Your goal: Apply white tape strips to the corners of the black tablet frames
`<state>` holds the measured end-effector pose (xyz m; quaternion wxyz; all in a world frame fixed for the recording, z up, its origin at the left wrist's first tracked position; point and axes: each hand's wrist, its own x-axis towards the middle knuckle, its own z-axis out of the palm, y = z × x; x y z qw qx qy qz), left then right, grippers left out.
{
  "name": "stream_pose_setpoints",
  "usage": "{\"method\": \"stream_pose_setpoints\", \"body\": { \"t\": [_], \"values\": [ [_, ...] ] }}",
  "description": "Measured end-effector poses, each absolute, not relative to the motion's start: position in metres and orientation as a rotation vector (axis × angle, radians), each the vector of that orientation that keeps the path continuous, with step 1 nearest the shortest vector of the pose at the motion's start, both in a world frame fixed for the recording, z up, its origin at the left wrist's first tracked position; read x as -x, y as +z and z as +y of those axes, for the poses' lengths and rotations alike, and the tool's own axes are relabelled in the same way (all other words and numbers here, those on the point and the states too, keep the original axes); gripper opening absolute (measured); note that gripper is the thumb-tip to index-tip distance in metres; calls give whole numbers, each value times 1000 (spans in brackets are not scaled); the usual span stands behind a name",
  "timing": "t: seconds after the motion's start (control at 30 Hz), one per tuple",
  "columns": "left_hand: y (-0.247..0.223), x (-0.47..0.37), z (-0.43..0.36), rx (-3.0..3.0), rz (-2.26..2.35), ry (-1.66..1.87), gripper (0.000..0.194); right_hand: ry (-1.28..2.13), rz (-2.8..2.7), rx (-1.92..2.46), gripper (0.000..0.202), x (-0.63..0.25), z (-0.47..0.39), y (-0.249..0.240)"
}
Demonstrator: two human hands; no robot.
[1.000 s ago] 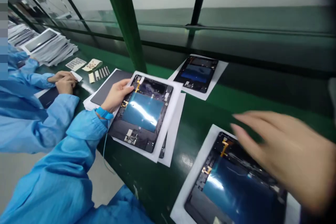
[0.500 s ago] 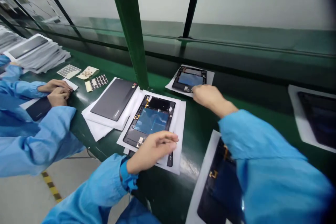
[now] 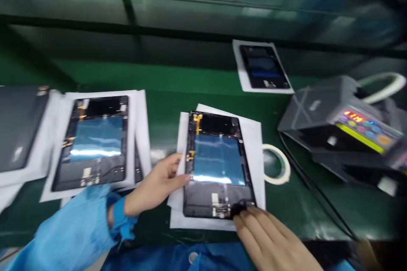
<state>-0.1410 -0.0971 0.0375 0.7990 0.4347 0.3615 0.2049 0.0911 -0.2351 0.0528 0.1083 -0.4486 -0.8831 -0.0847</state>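
An opened tablet [image 3: 219,194], its inside showing with a blue-filmed battery [image 3: 219,159], lies on white sheets [image 3: 254,139] in front of me. My left hand [image 3: 159,184] grips its left edge and the sheet, thumb on top, the other fingers partly hidden. At the lower right corner, my right hand [image 3: 270,237] has its fingers pressed together over the edge. Some small dark thing shows at those fingertips, too blurred to name. To the left, a second opened tablet [image 3: 108,171] rests on paper, beside a closed dark tablet [image 3: 15,127].
A third opened tablet [image 3: 263,65] on paper lies at the back. On the right stand a grey machine [image 3: 313,108] with a lit red display and a roll of tape [image 3: 282,173]. Black cables [image 3: 314,190] run across the green bench [image 3: 165,127].
My view has swung right, bringing the machine and tape into sight. My right hand has left the back tablet; both hands are now at the tablet in front of me.
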Motion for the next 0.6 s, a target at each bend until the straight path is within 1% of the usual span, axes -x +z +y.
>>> {"method": "stream_pose_setpoints", "body": {
  "t": [0.07, 0.1, 0.13, 0.17, 0.23, 0.27, 0.33, 0.43, 0.5, 0.6],
  "values": [
    [35, 136, -101, -954, 807, 364, 45, -90, -2479, 1370, 31, -104, -239, 47],
    [36, 135, -102, -968, 826, 335, 45, -84, -2413, 1393, 25, -117, -239, 45],
    [36, 134, -103, -995, 852, 309, 45, -153, -2347, 1452, 18, -133, -237, 43],
    [38, 134, -104, -1047, 890, 284, 45, -298, -2279, 1528, 20, -152, -234, 41],
    [41, 137, -106, -1272, 1018, 221, 42, -712, -2073, 1770, 38, -192, -220, 36],
    [43, 140, -106, -1446, 1099, 193, 39, -877, -1989, 1833, 42, -210, -211, 33],
    [47, 148, -106, -1851, 1259, 183, 34, -1075, -1892, 1893, 41, -239, -189, 29],
    [54, 160, -104, -2296, 1321, 236, 34, -1210, -1820, 1901, 29, -262, -161, 25],
    [60, 160, -104, -2428, 1253, 256, 33, -1269, -1775, 1877, 20, -267, -150, 23],
    [69, 147, -103, -2510, 1100, 265, 27, -1341, -1722, 1800, 10, -273, -146, 21]
  ]
}}
